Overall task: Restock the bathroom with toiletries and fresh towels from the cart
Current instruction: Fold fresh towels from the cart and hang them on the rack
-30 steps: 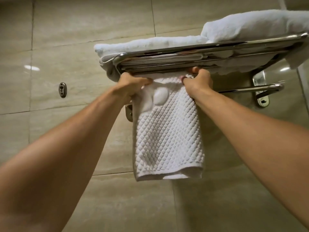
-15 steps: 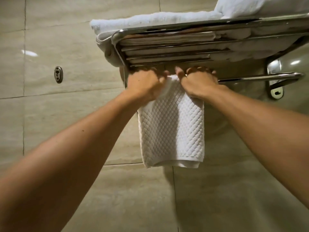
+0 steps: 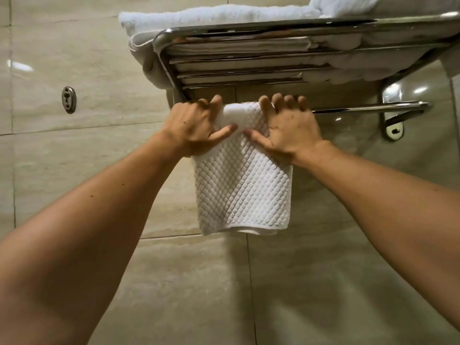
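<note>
A white waffle-textured towel (image 3: 242,192) hangs folded over the lower chrome bar (image 3: 368,107) of a wall-mounted towel rack (image 3: 249,31). My left hand (image 3: 196,125) grips the towel's top left, fingers hooked over the fold and thumb pressed on the front. My right hand (image 3: 288,125) rests on the top right, fingers curled over the bar and thumb spread on the cloth. Folded white towels (image 3: 211,17) lie on the rack's upper shelf.
Beige tiled wall fills the view. A small metal wall fitting (image 3: 68,99) sits at the left. The bar's chrome bracket (image 3: 394,125) is fixed to the wall at the right. Another thick white towel (image 3: 348,3) sits on the shelf's right end.
Both hands slid from pinching the towel under the shelf to lying over its top fold on the bar, thumbs spread. The towel hangs a little lower and smoother.
</note>
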{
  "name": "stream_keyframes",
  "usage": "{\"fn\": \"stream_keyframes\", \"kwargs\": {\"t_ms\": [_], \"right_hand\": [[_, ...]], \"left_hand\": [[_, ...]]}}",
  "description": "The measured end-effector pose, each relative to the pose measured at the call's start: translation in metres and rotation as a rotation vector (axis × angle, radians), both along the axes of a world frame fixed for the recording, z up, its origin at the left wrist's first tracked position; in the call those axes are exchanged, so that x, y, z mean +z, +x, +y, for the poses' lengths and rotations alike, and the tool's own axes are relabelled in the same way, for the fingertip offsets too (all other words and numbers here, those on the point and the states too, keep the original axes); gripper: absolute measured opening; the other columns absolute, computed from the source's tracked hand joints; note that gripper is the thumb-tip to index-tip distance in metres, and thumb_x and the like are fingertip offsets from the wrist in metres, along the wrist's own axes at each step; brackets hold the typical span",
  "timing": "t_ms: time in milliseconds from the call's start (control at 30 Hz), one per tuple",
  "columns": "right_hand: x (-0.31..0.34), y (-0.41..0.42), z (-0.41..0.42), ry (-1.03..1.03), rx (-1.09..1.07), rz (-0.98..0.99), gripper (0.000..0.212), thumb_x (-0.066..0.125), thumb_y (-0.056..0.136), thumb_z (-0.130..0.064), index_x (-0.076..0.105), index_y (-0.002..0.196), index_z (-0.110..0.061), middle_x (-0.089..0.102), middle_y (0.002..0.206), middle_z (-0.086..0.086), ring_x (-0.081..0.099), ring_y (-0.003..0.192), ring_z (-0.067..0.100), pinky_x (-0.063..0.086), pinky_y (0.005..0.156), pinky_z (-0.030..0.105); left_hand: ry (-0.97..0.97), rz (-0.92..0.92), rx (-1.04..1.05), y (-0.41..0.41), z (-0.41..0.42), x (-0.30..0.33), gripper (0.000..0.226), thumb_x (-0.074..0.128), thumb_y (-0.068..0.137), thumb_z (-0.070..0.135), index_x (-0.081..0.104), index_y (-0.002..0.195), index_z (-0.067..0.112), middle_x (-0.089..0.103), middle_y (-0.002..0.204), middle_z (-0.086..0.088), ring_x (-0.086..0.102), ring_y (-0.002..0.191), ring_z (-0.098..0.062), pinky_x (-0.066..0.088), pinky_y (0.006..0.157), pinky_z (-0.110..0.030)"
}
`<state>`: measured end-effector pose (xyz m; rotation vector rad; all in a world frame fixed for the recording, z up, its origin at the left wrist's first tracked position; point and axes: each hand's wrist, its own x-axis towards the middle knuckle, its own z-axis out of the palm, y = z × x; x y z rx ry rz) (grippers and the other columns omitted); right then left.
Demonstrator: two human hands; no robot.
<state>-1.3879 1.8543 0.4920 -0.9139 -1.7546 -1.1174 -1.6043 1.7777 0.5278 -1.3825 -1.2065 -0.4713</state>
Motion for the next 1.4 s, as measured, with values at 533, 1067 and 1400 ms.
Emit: {"fn": "stream_keyframes", "kwargs": {"t_ms": [533, 1067, 1400], "right_hand": [[-0.083, 0.082, -0.089, -0.283, -0.130, 0.006, 0.031, 0.041, 0.096, -0.034, 0.057, 0.116, -0.019, 0.057, 0.118, 0.007, 0.059, 0.103, 0.027, 0.040, 0.095, 0.042], [-0.158, 0.275, -0.249, -0.808, -0.576, -0.032, 0.052, 0.051, 0.091, -0.039, 0.044, 0.140, -0.023, 0.042, 0.140, 0.007, 0.045, 0.126, 0.032, 0.039, 0.101, 0.042], [-0.183, 0.449, -0.404, -0.900, -0.856, 0.099, 0.056, 0.054, 0.090, -0.036, 0.041, 0.142, -0.023, 0.043, 0.142, 0.010, 0.046, 0.129, 0.034, 0.041, 0.104, 0.046]], "left_hand": [[-0.317, -0.019, -0.238, 0.084, -0.052, -0.129, 0.051, 0.038, 0.099, 0.051, 0.037, 0.141, 0.021, 0.038, 0.150, -0.009, 0.041, 0.135, -0.028, 0.036, 0.111, -0.041], [-0.757, 0.005, -0.335, 0.296, -0.119, -0.190, 0.047, 0.047, 0.098, 0.046, 0.049, 0.135, 0.017, 0.054, 0.138, -0.008, 0.054, 0.125, -0.031, 0.048, 0.095, -0.040], [-0.828, 0.060, -0.615, 0.508, -0.213, -0.220, 0.056, 0.045, 0.097, 0.053, 0.039, 0.144, 0.021, 0.046, 0.143, -0.008, 0.049, 0.127, -0.032, 0.044, 0.095, -0.043]]}}
